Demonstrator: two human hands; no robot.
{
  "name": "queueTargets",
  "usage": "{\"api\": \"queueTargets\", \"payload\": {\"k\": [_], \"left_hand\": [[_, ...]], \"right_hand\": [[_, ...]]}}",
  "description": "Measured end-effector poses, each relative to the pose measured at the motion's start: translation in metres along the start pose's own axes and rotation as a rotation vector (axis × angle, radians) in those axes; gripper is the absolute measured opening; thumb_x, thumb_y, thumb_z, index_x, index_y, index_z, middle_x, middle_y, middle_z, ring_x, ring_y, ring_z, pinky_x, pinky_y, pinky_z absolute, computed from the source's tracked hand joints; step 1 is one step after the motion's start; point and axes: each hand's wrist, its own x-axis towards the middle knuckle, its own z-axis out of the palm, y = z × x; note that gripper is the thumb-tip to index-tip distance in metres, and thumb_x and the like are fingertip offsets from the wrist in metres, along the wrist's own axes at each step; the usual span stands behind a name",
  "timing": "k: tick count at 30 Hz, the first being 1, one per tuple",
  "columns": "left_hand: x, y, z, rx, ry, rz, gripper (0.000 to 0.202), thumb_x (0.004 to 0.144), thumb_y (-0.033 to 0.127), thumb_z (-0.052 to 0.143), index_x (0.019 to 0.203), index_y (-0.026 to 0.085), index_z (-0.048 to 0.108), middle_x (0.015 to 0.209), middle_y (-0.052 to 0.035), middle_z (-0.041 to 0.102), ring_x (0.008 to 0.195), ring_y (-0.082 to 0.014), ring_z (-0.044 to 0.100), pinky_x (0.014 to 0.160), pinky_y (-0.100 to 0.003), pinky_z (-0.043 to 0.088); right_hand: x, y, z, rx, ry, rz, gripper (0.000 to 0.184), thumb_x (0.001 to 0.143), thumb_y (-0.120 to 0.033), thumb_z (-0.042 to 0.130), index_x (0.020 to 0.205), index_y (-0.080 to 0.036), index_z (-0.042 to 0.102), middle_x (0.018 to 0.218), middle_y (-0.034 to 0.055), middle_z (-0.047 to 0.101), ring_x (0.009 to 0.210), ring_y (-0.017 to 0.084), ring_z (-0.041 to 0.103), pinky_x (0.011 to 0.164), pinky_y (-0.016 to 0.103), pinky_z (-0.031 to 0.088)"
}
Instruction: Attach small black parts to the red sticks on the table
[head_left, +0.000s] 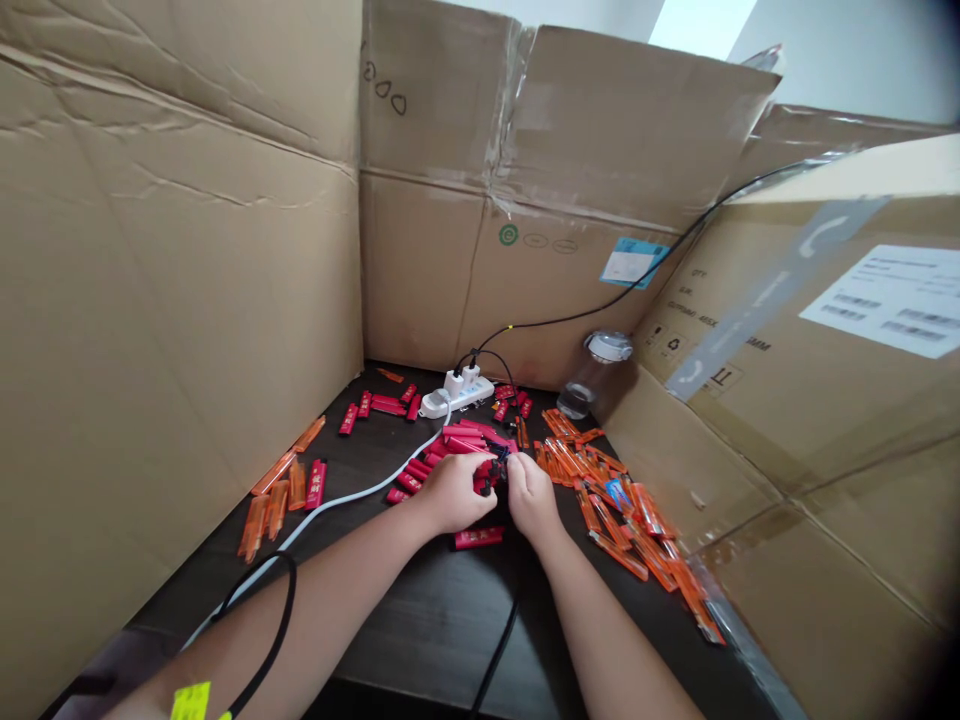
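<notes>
My left hand (450, 495) and my right hand (531, 497) meet over a heap of red disposable lighters (469, 443). Their fingers curl around a red lighter (491, 472) with a dark part at one end, partly hidden by my fingers. A single red lighter (478, 538) lies just below my hands. Right of my right hand spreads a pile of orange translucent lighters (615, 510). More red lighters (379, 405) lie farther back, and several orange ones (277, 495) lie at the left.
A white power strip (457, 397) with plugged-in adapters and a clear plastic jar (592, 375) stand at the back of the dark table (427, 640). Cardboard walls (180, 300) enclose three sides. A white cable (352, 500) crosses the table, and a black cord (277, 620) lies over my left forearm.
</notes>
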Motion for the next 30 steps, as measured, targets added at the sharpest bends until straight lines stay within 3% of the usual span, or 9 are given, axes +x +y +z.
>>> {"api": "queueTargets", "payload": {"k": [4, 8, 13, 18, 24, 30], "left_hand": [[0.004, -0.007, -0.004, -0.001, -0.005, -0.043, 0.016, 0.064, 0.014, 0.057, 0.078, 0.015, 0.063, 0.07, -0.0012, 0.064, 0.063, -0.0137, 0.055, 0.058, -0.024, 0.043], [0.007, -0.009, -0.005, -0.072, -0.034, -0.094, 0.012, 0.064, 0.014, 0.057, 0.075, 0.013, 0.06, 0.068, -0.0006, 0.062, 0.059, -0.0118, 0.052, 0.054, -0.022, 0.039], [0.007, -0.002, -0.012, -0.286, -0.089, -0.148, 0.013, 0.065, 0.017, 0.062, 0.077, 0.011, 0.063, 0.068, 0.0002, 0.062, 0.06, -0.0112, 0.052, 0.058, -0.023, 0.041], [0.005, 0.005, -0.021, -0.424, -0.149, -0.215, 0.028, 0.063, 0.021, 0.071, 0.089, 0.012, 0.066, 0.071, 0.0004, 0.064, 0.06, -0.0111, 0.054, 0.058, -0.023, 0.043], [0.005, 0.008, -0.025, -0.404, -0.232, -0.16, 0.03, 0.062, 0.021, 0.073, 0.09, 0.012, 0.067, 0.081, -0.0039, 0.068, 0.07, -0.0143, 0.061, 0.065, -0.025, 0.048], [0.004, 0.004, -0.03, -0.469, -0.37, -0.221, 0.031, 0.062, 0.024, 0.074, 0.09, 0.012, 0.065, 0.077, -0.0038, 0.069, 0.068, -0.0156, 0.064, 0.065, -0.027, 0.05]], "right_hand": [[0.002, 0.001, 0.003, -0.064, -0.111, -0.015, 0.024, 0.086, -0.034, 0.043, 0.086, -0.018, 0.062, 0.069, 0.0032, 0.062, 0.063, 0.017, 0.056, 0.061, 0.028, 0.041], [0.003, 0.001, 0.0, -0.061, -0.112, 0.004, 0.028, 0.082, -0.033, 0.05, 0.097, -0.016, 0.066, 0.056, -0.0009, 0.055, 0.052, 0.015, 0.051, 0.055, 0.028, 0.041], [-0.001, -0.011, -0.009, 0.343, -0.236, 0.12, 0.037, 0.084, -0.039, 0.048, 0.11, -0.016, 0.063, 0.049, -0.0047, 0.052, 0.043, 0.013, 0.05, 0.047, 0.026, 0.042], [-0.005, -0.021, -0.018, 0.481, -0.276, 0.118, 0.026, 0.082, -0.036, 0.054, 0.096, -0.018, 0.066, 0.052, -0.0031, 0.06, 0.046, 0.014, 0.057, 0.05, 0.028, 0.048], [-0.008, -0.02, -0.024, 0.334, -0.191, -0.005, 0.016, 0.079, -0.026, 0.055, 0.085, -0.019, 0.069, 0.051, -0.0017, 0.062, 0.043, 0.014, 0.057, 0.046, 0.027, 0.047], [-0.009, -0.019, -0.034, 0.33, -0.342, -0.066, 0.019, 0.08, -0.022, 0.051, 0.086, -0.019, 0.069, 0.057, 0.0001, 0.066, 0.044, 0.015, 0.059, 0.047, 0.028, 0.049]]}}
